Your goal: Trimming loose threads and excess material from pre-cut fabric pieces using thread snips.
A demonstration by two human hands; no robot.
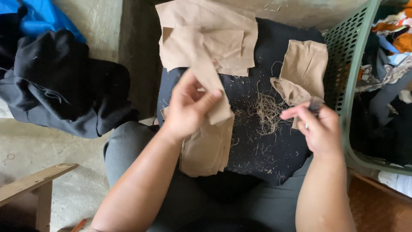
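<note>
Left hand (189, 107) fingers pinching tan cloth (210, 73)

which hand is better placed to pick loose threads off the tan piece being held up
Right, probably. The right hand pinches a small dark tool beside the tan fabric piece, while the left hand is busy gripping that piece.

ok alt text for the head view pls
Seen from above, a seated person's left hand pinches a tan fabric piece while the right hand holds a small dark tool. Loose threads lie on black cloth across the lap.
</note>
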